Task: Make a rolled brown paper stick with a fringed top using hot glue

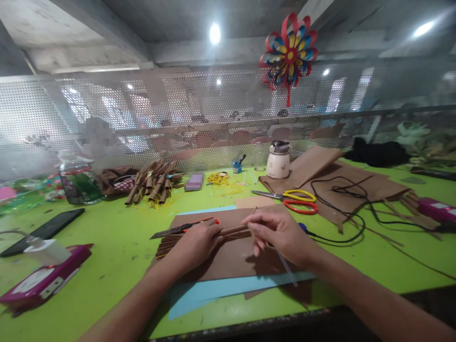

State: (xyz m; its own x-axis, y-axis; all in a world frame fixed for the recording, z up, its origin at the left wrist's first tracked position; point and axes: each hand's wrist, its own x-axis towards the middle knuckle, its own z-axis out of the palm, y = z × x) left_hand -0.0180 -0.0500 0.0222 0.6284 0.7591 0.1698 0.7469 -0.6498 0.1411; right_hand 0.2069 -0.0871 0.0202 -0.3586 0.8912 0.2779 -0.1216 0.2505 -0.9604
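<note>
A thin roll of brown paper [235, 230] lies across a brown sheet [228, 263] in front of me. My left hand [203, 240] is closed around the roll's left part, palm down. The thumb and fingertips of my right hand [276, 232] pinch its right end, while the lower fingers hang loosely. Below the right hand sticks out a translucent stick [288, 270], its upper part hidden. Just beyond my left hand lies a utility knife [174, 231] with orange-red edges, on a pile of narrow brown strips [166, 247]. Light blue paper [210, 293] shows under the brown sheet.
Scissors [290, 197] with yellow and red handles lie beyond my right hand, near a black cable [347, 240]. Tied brown paper rolls [153, 183], a jug [278, 161] and brown paper [331, 175] stand farther back. A power strip [46, 280] and phone [46, 230] lie left.
</note>
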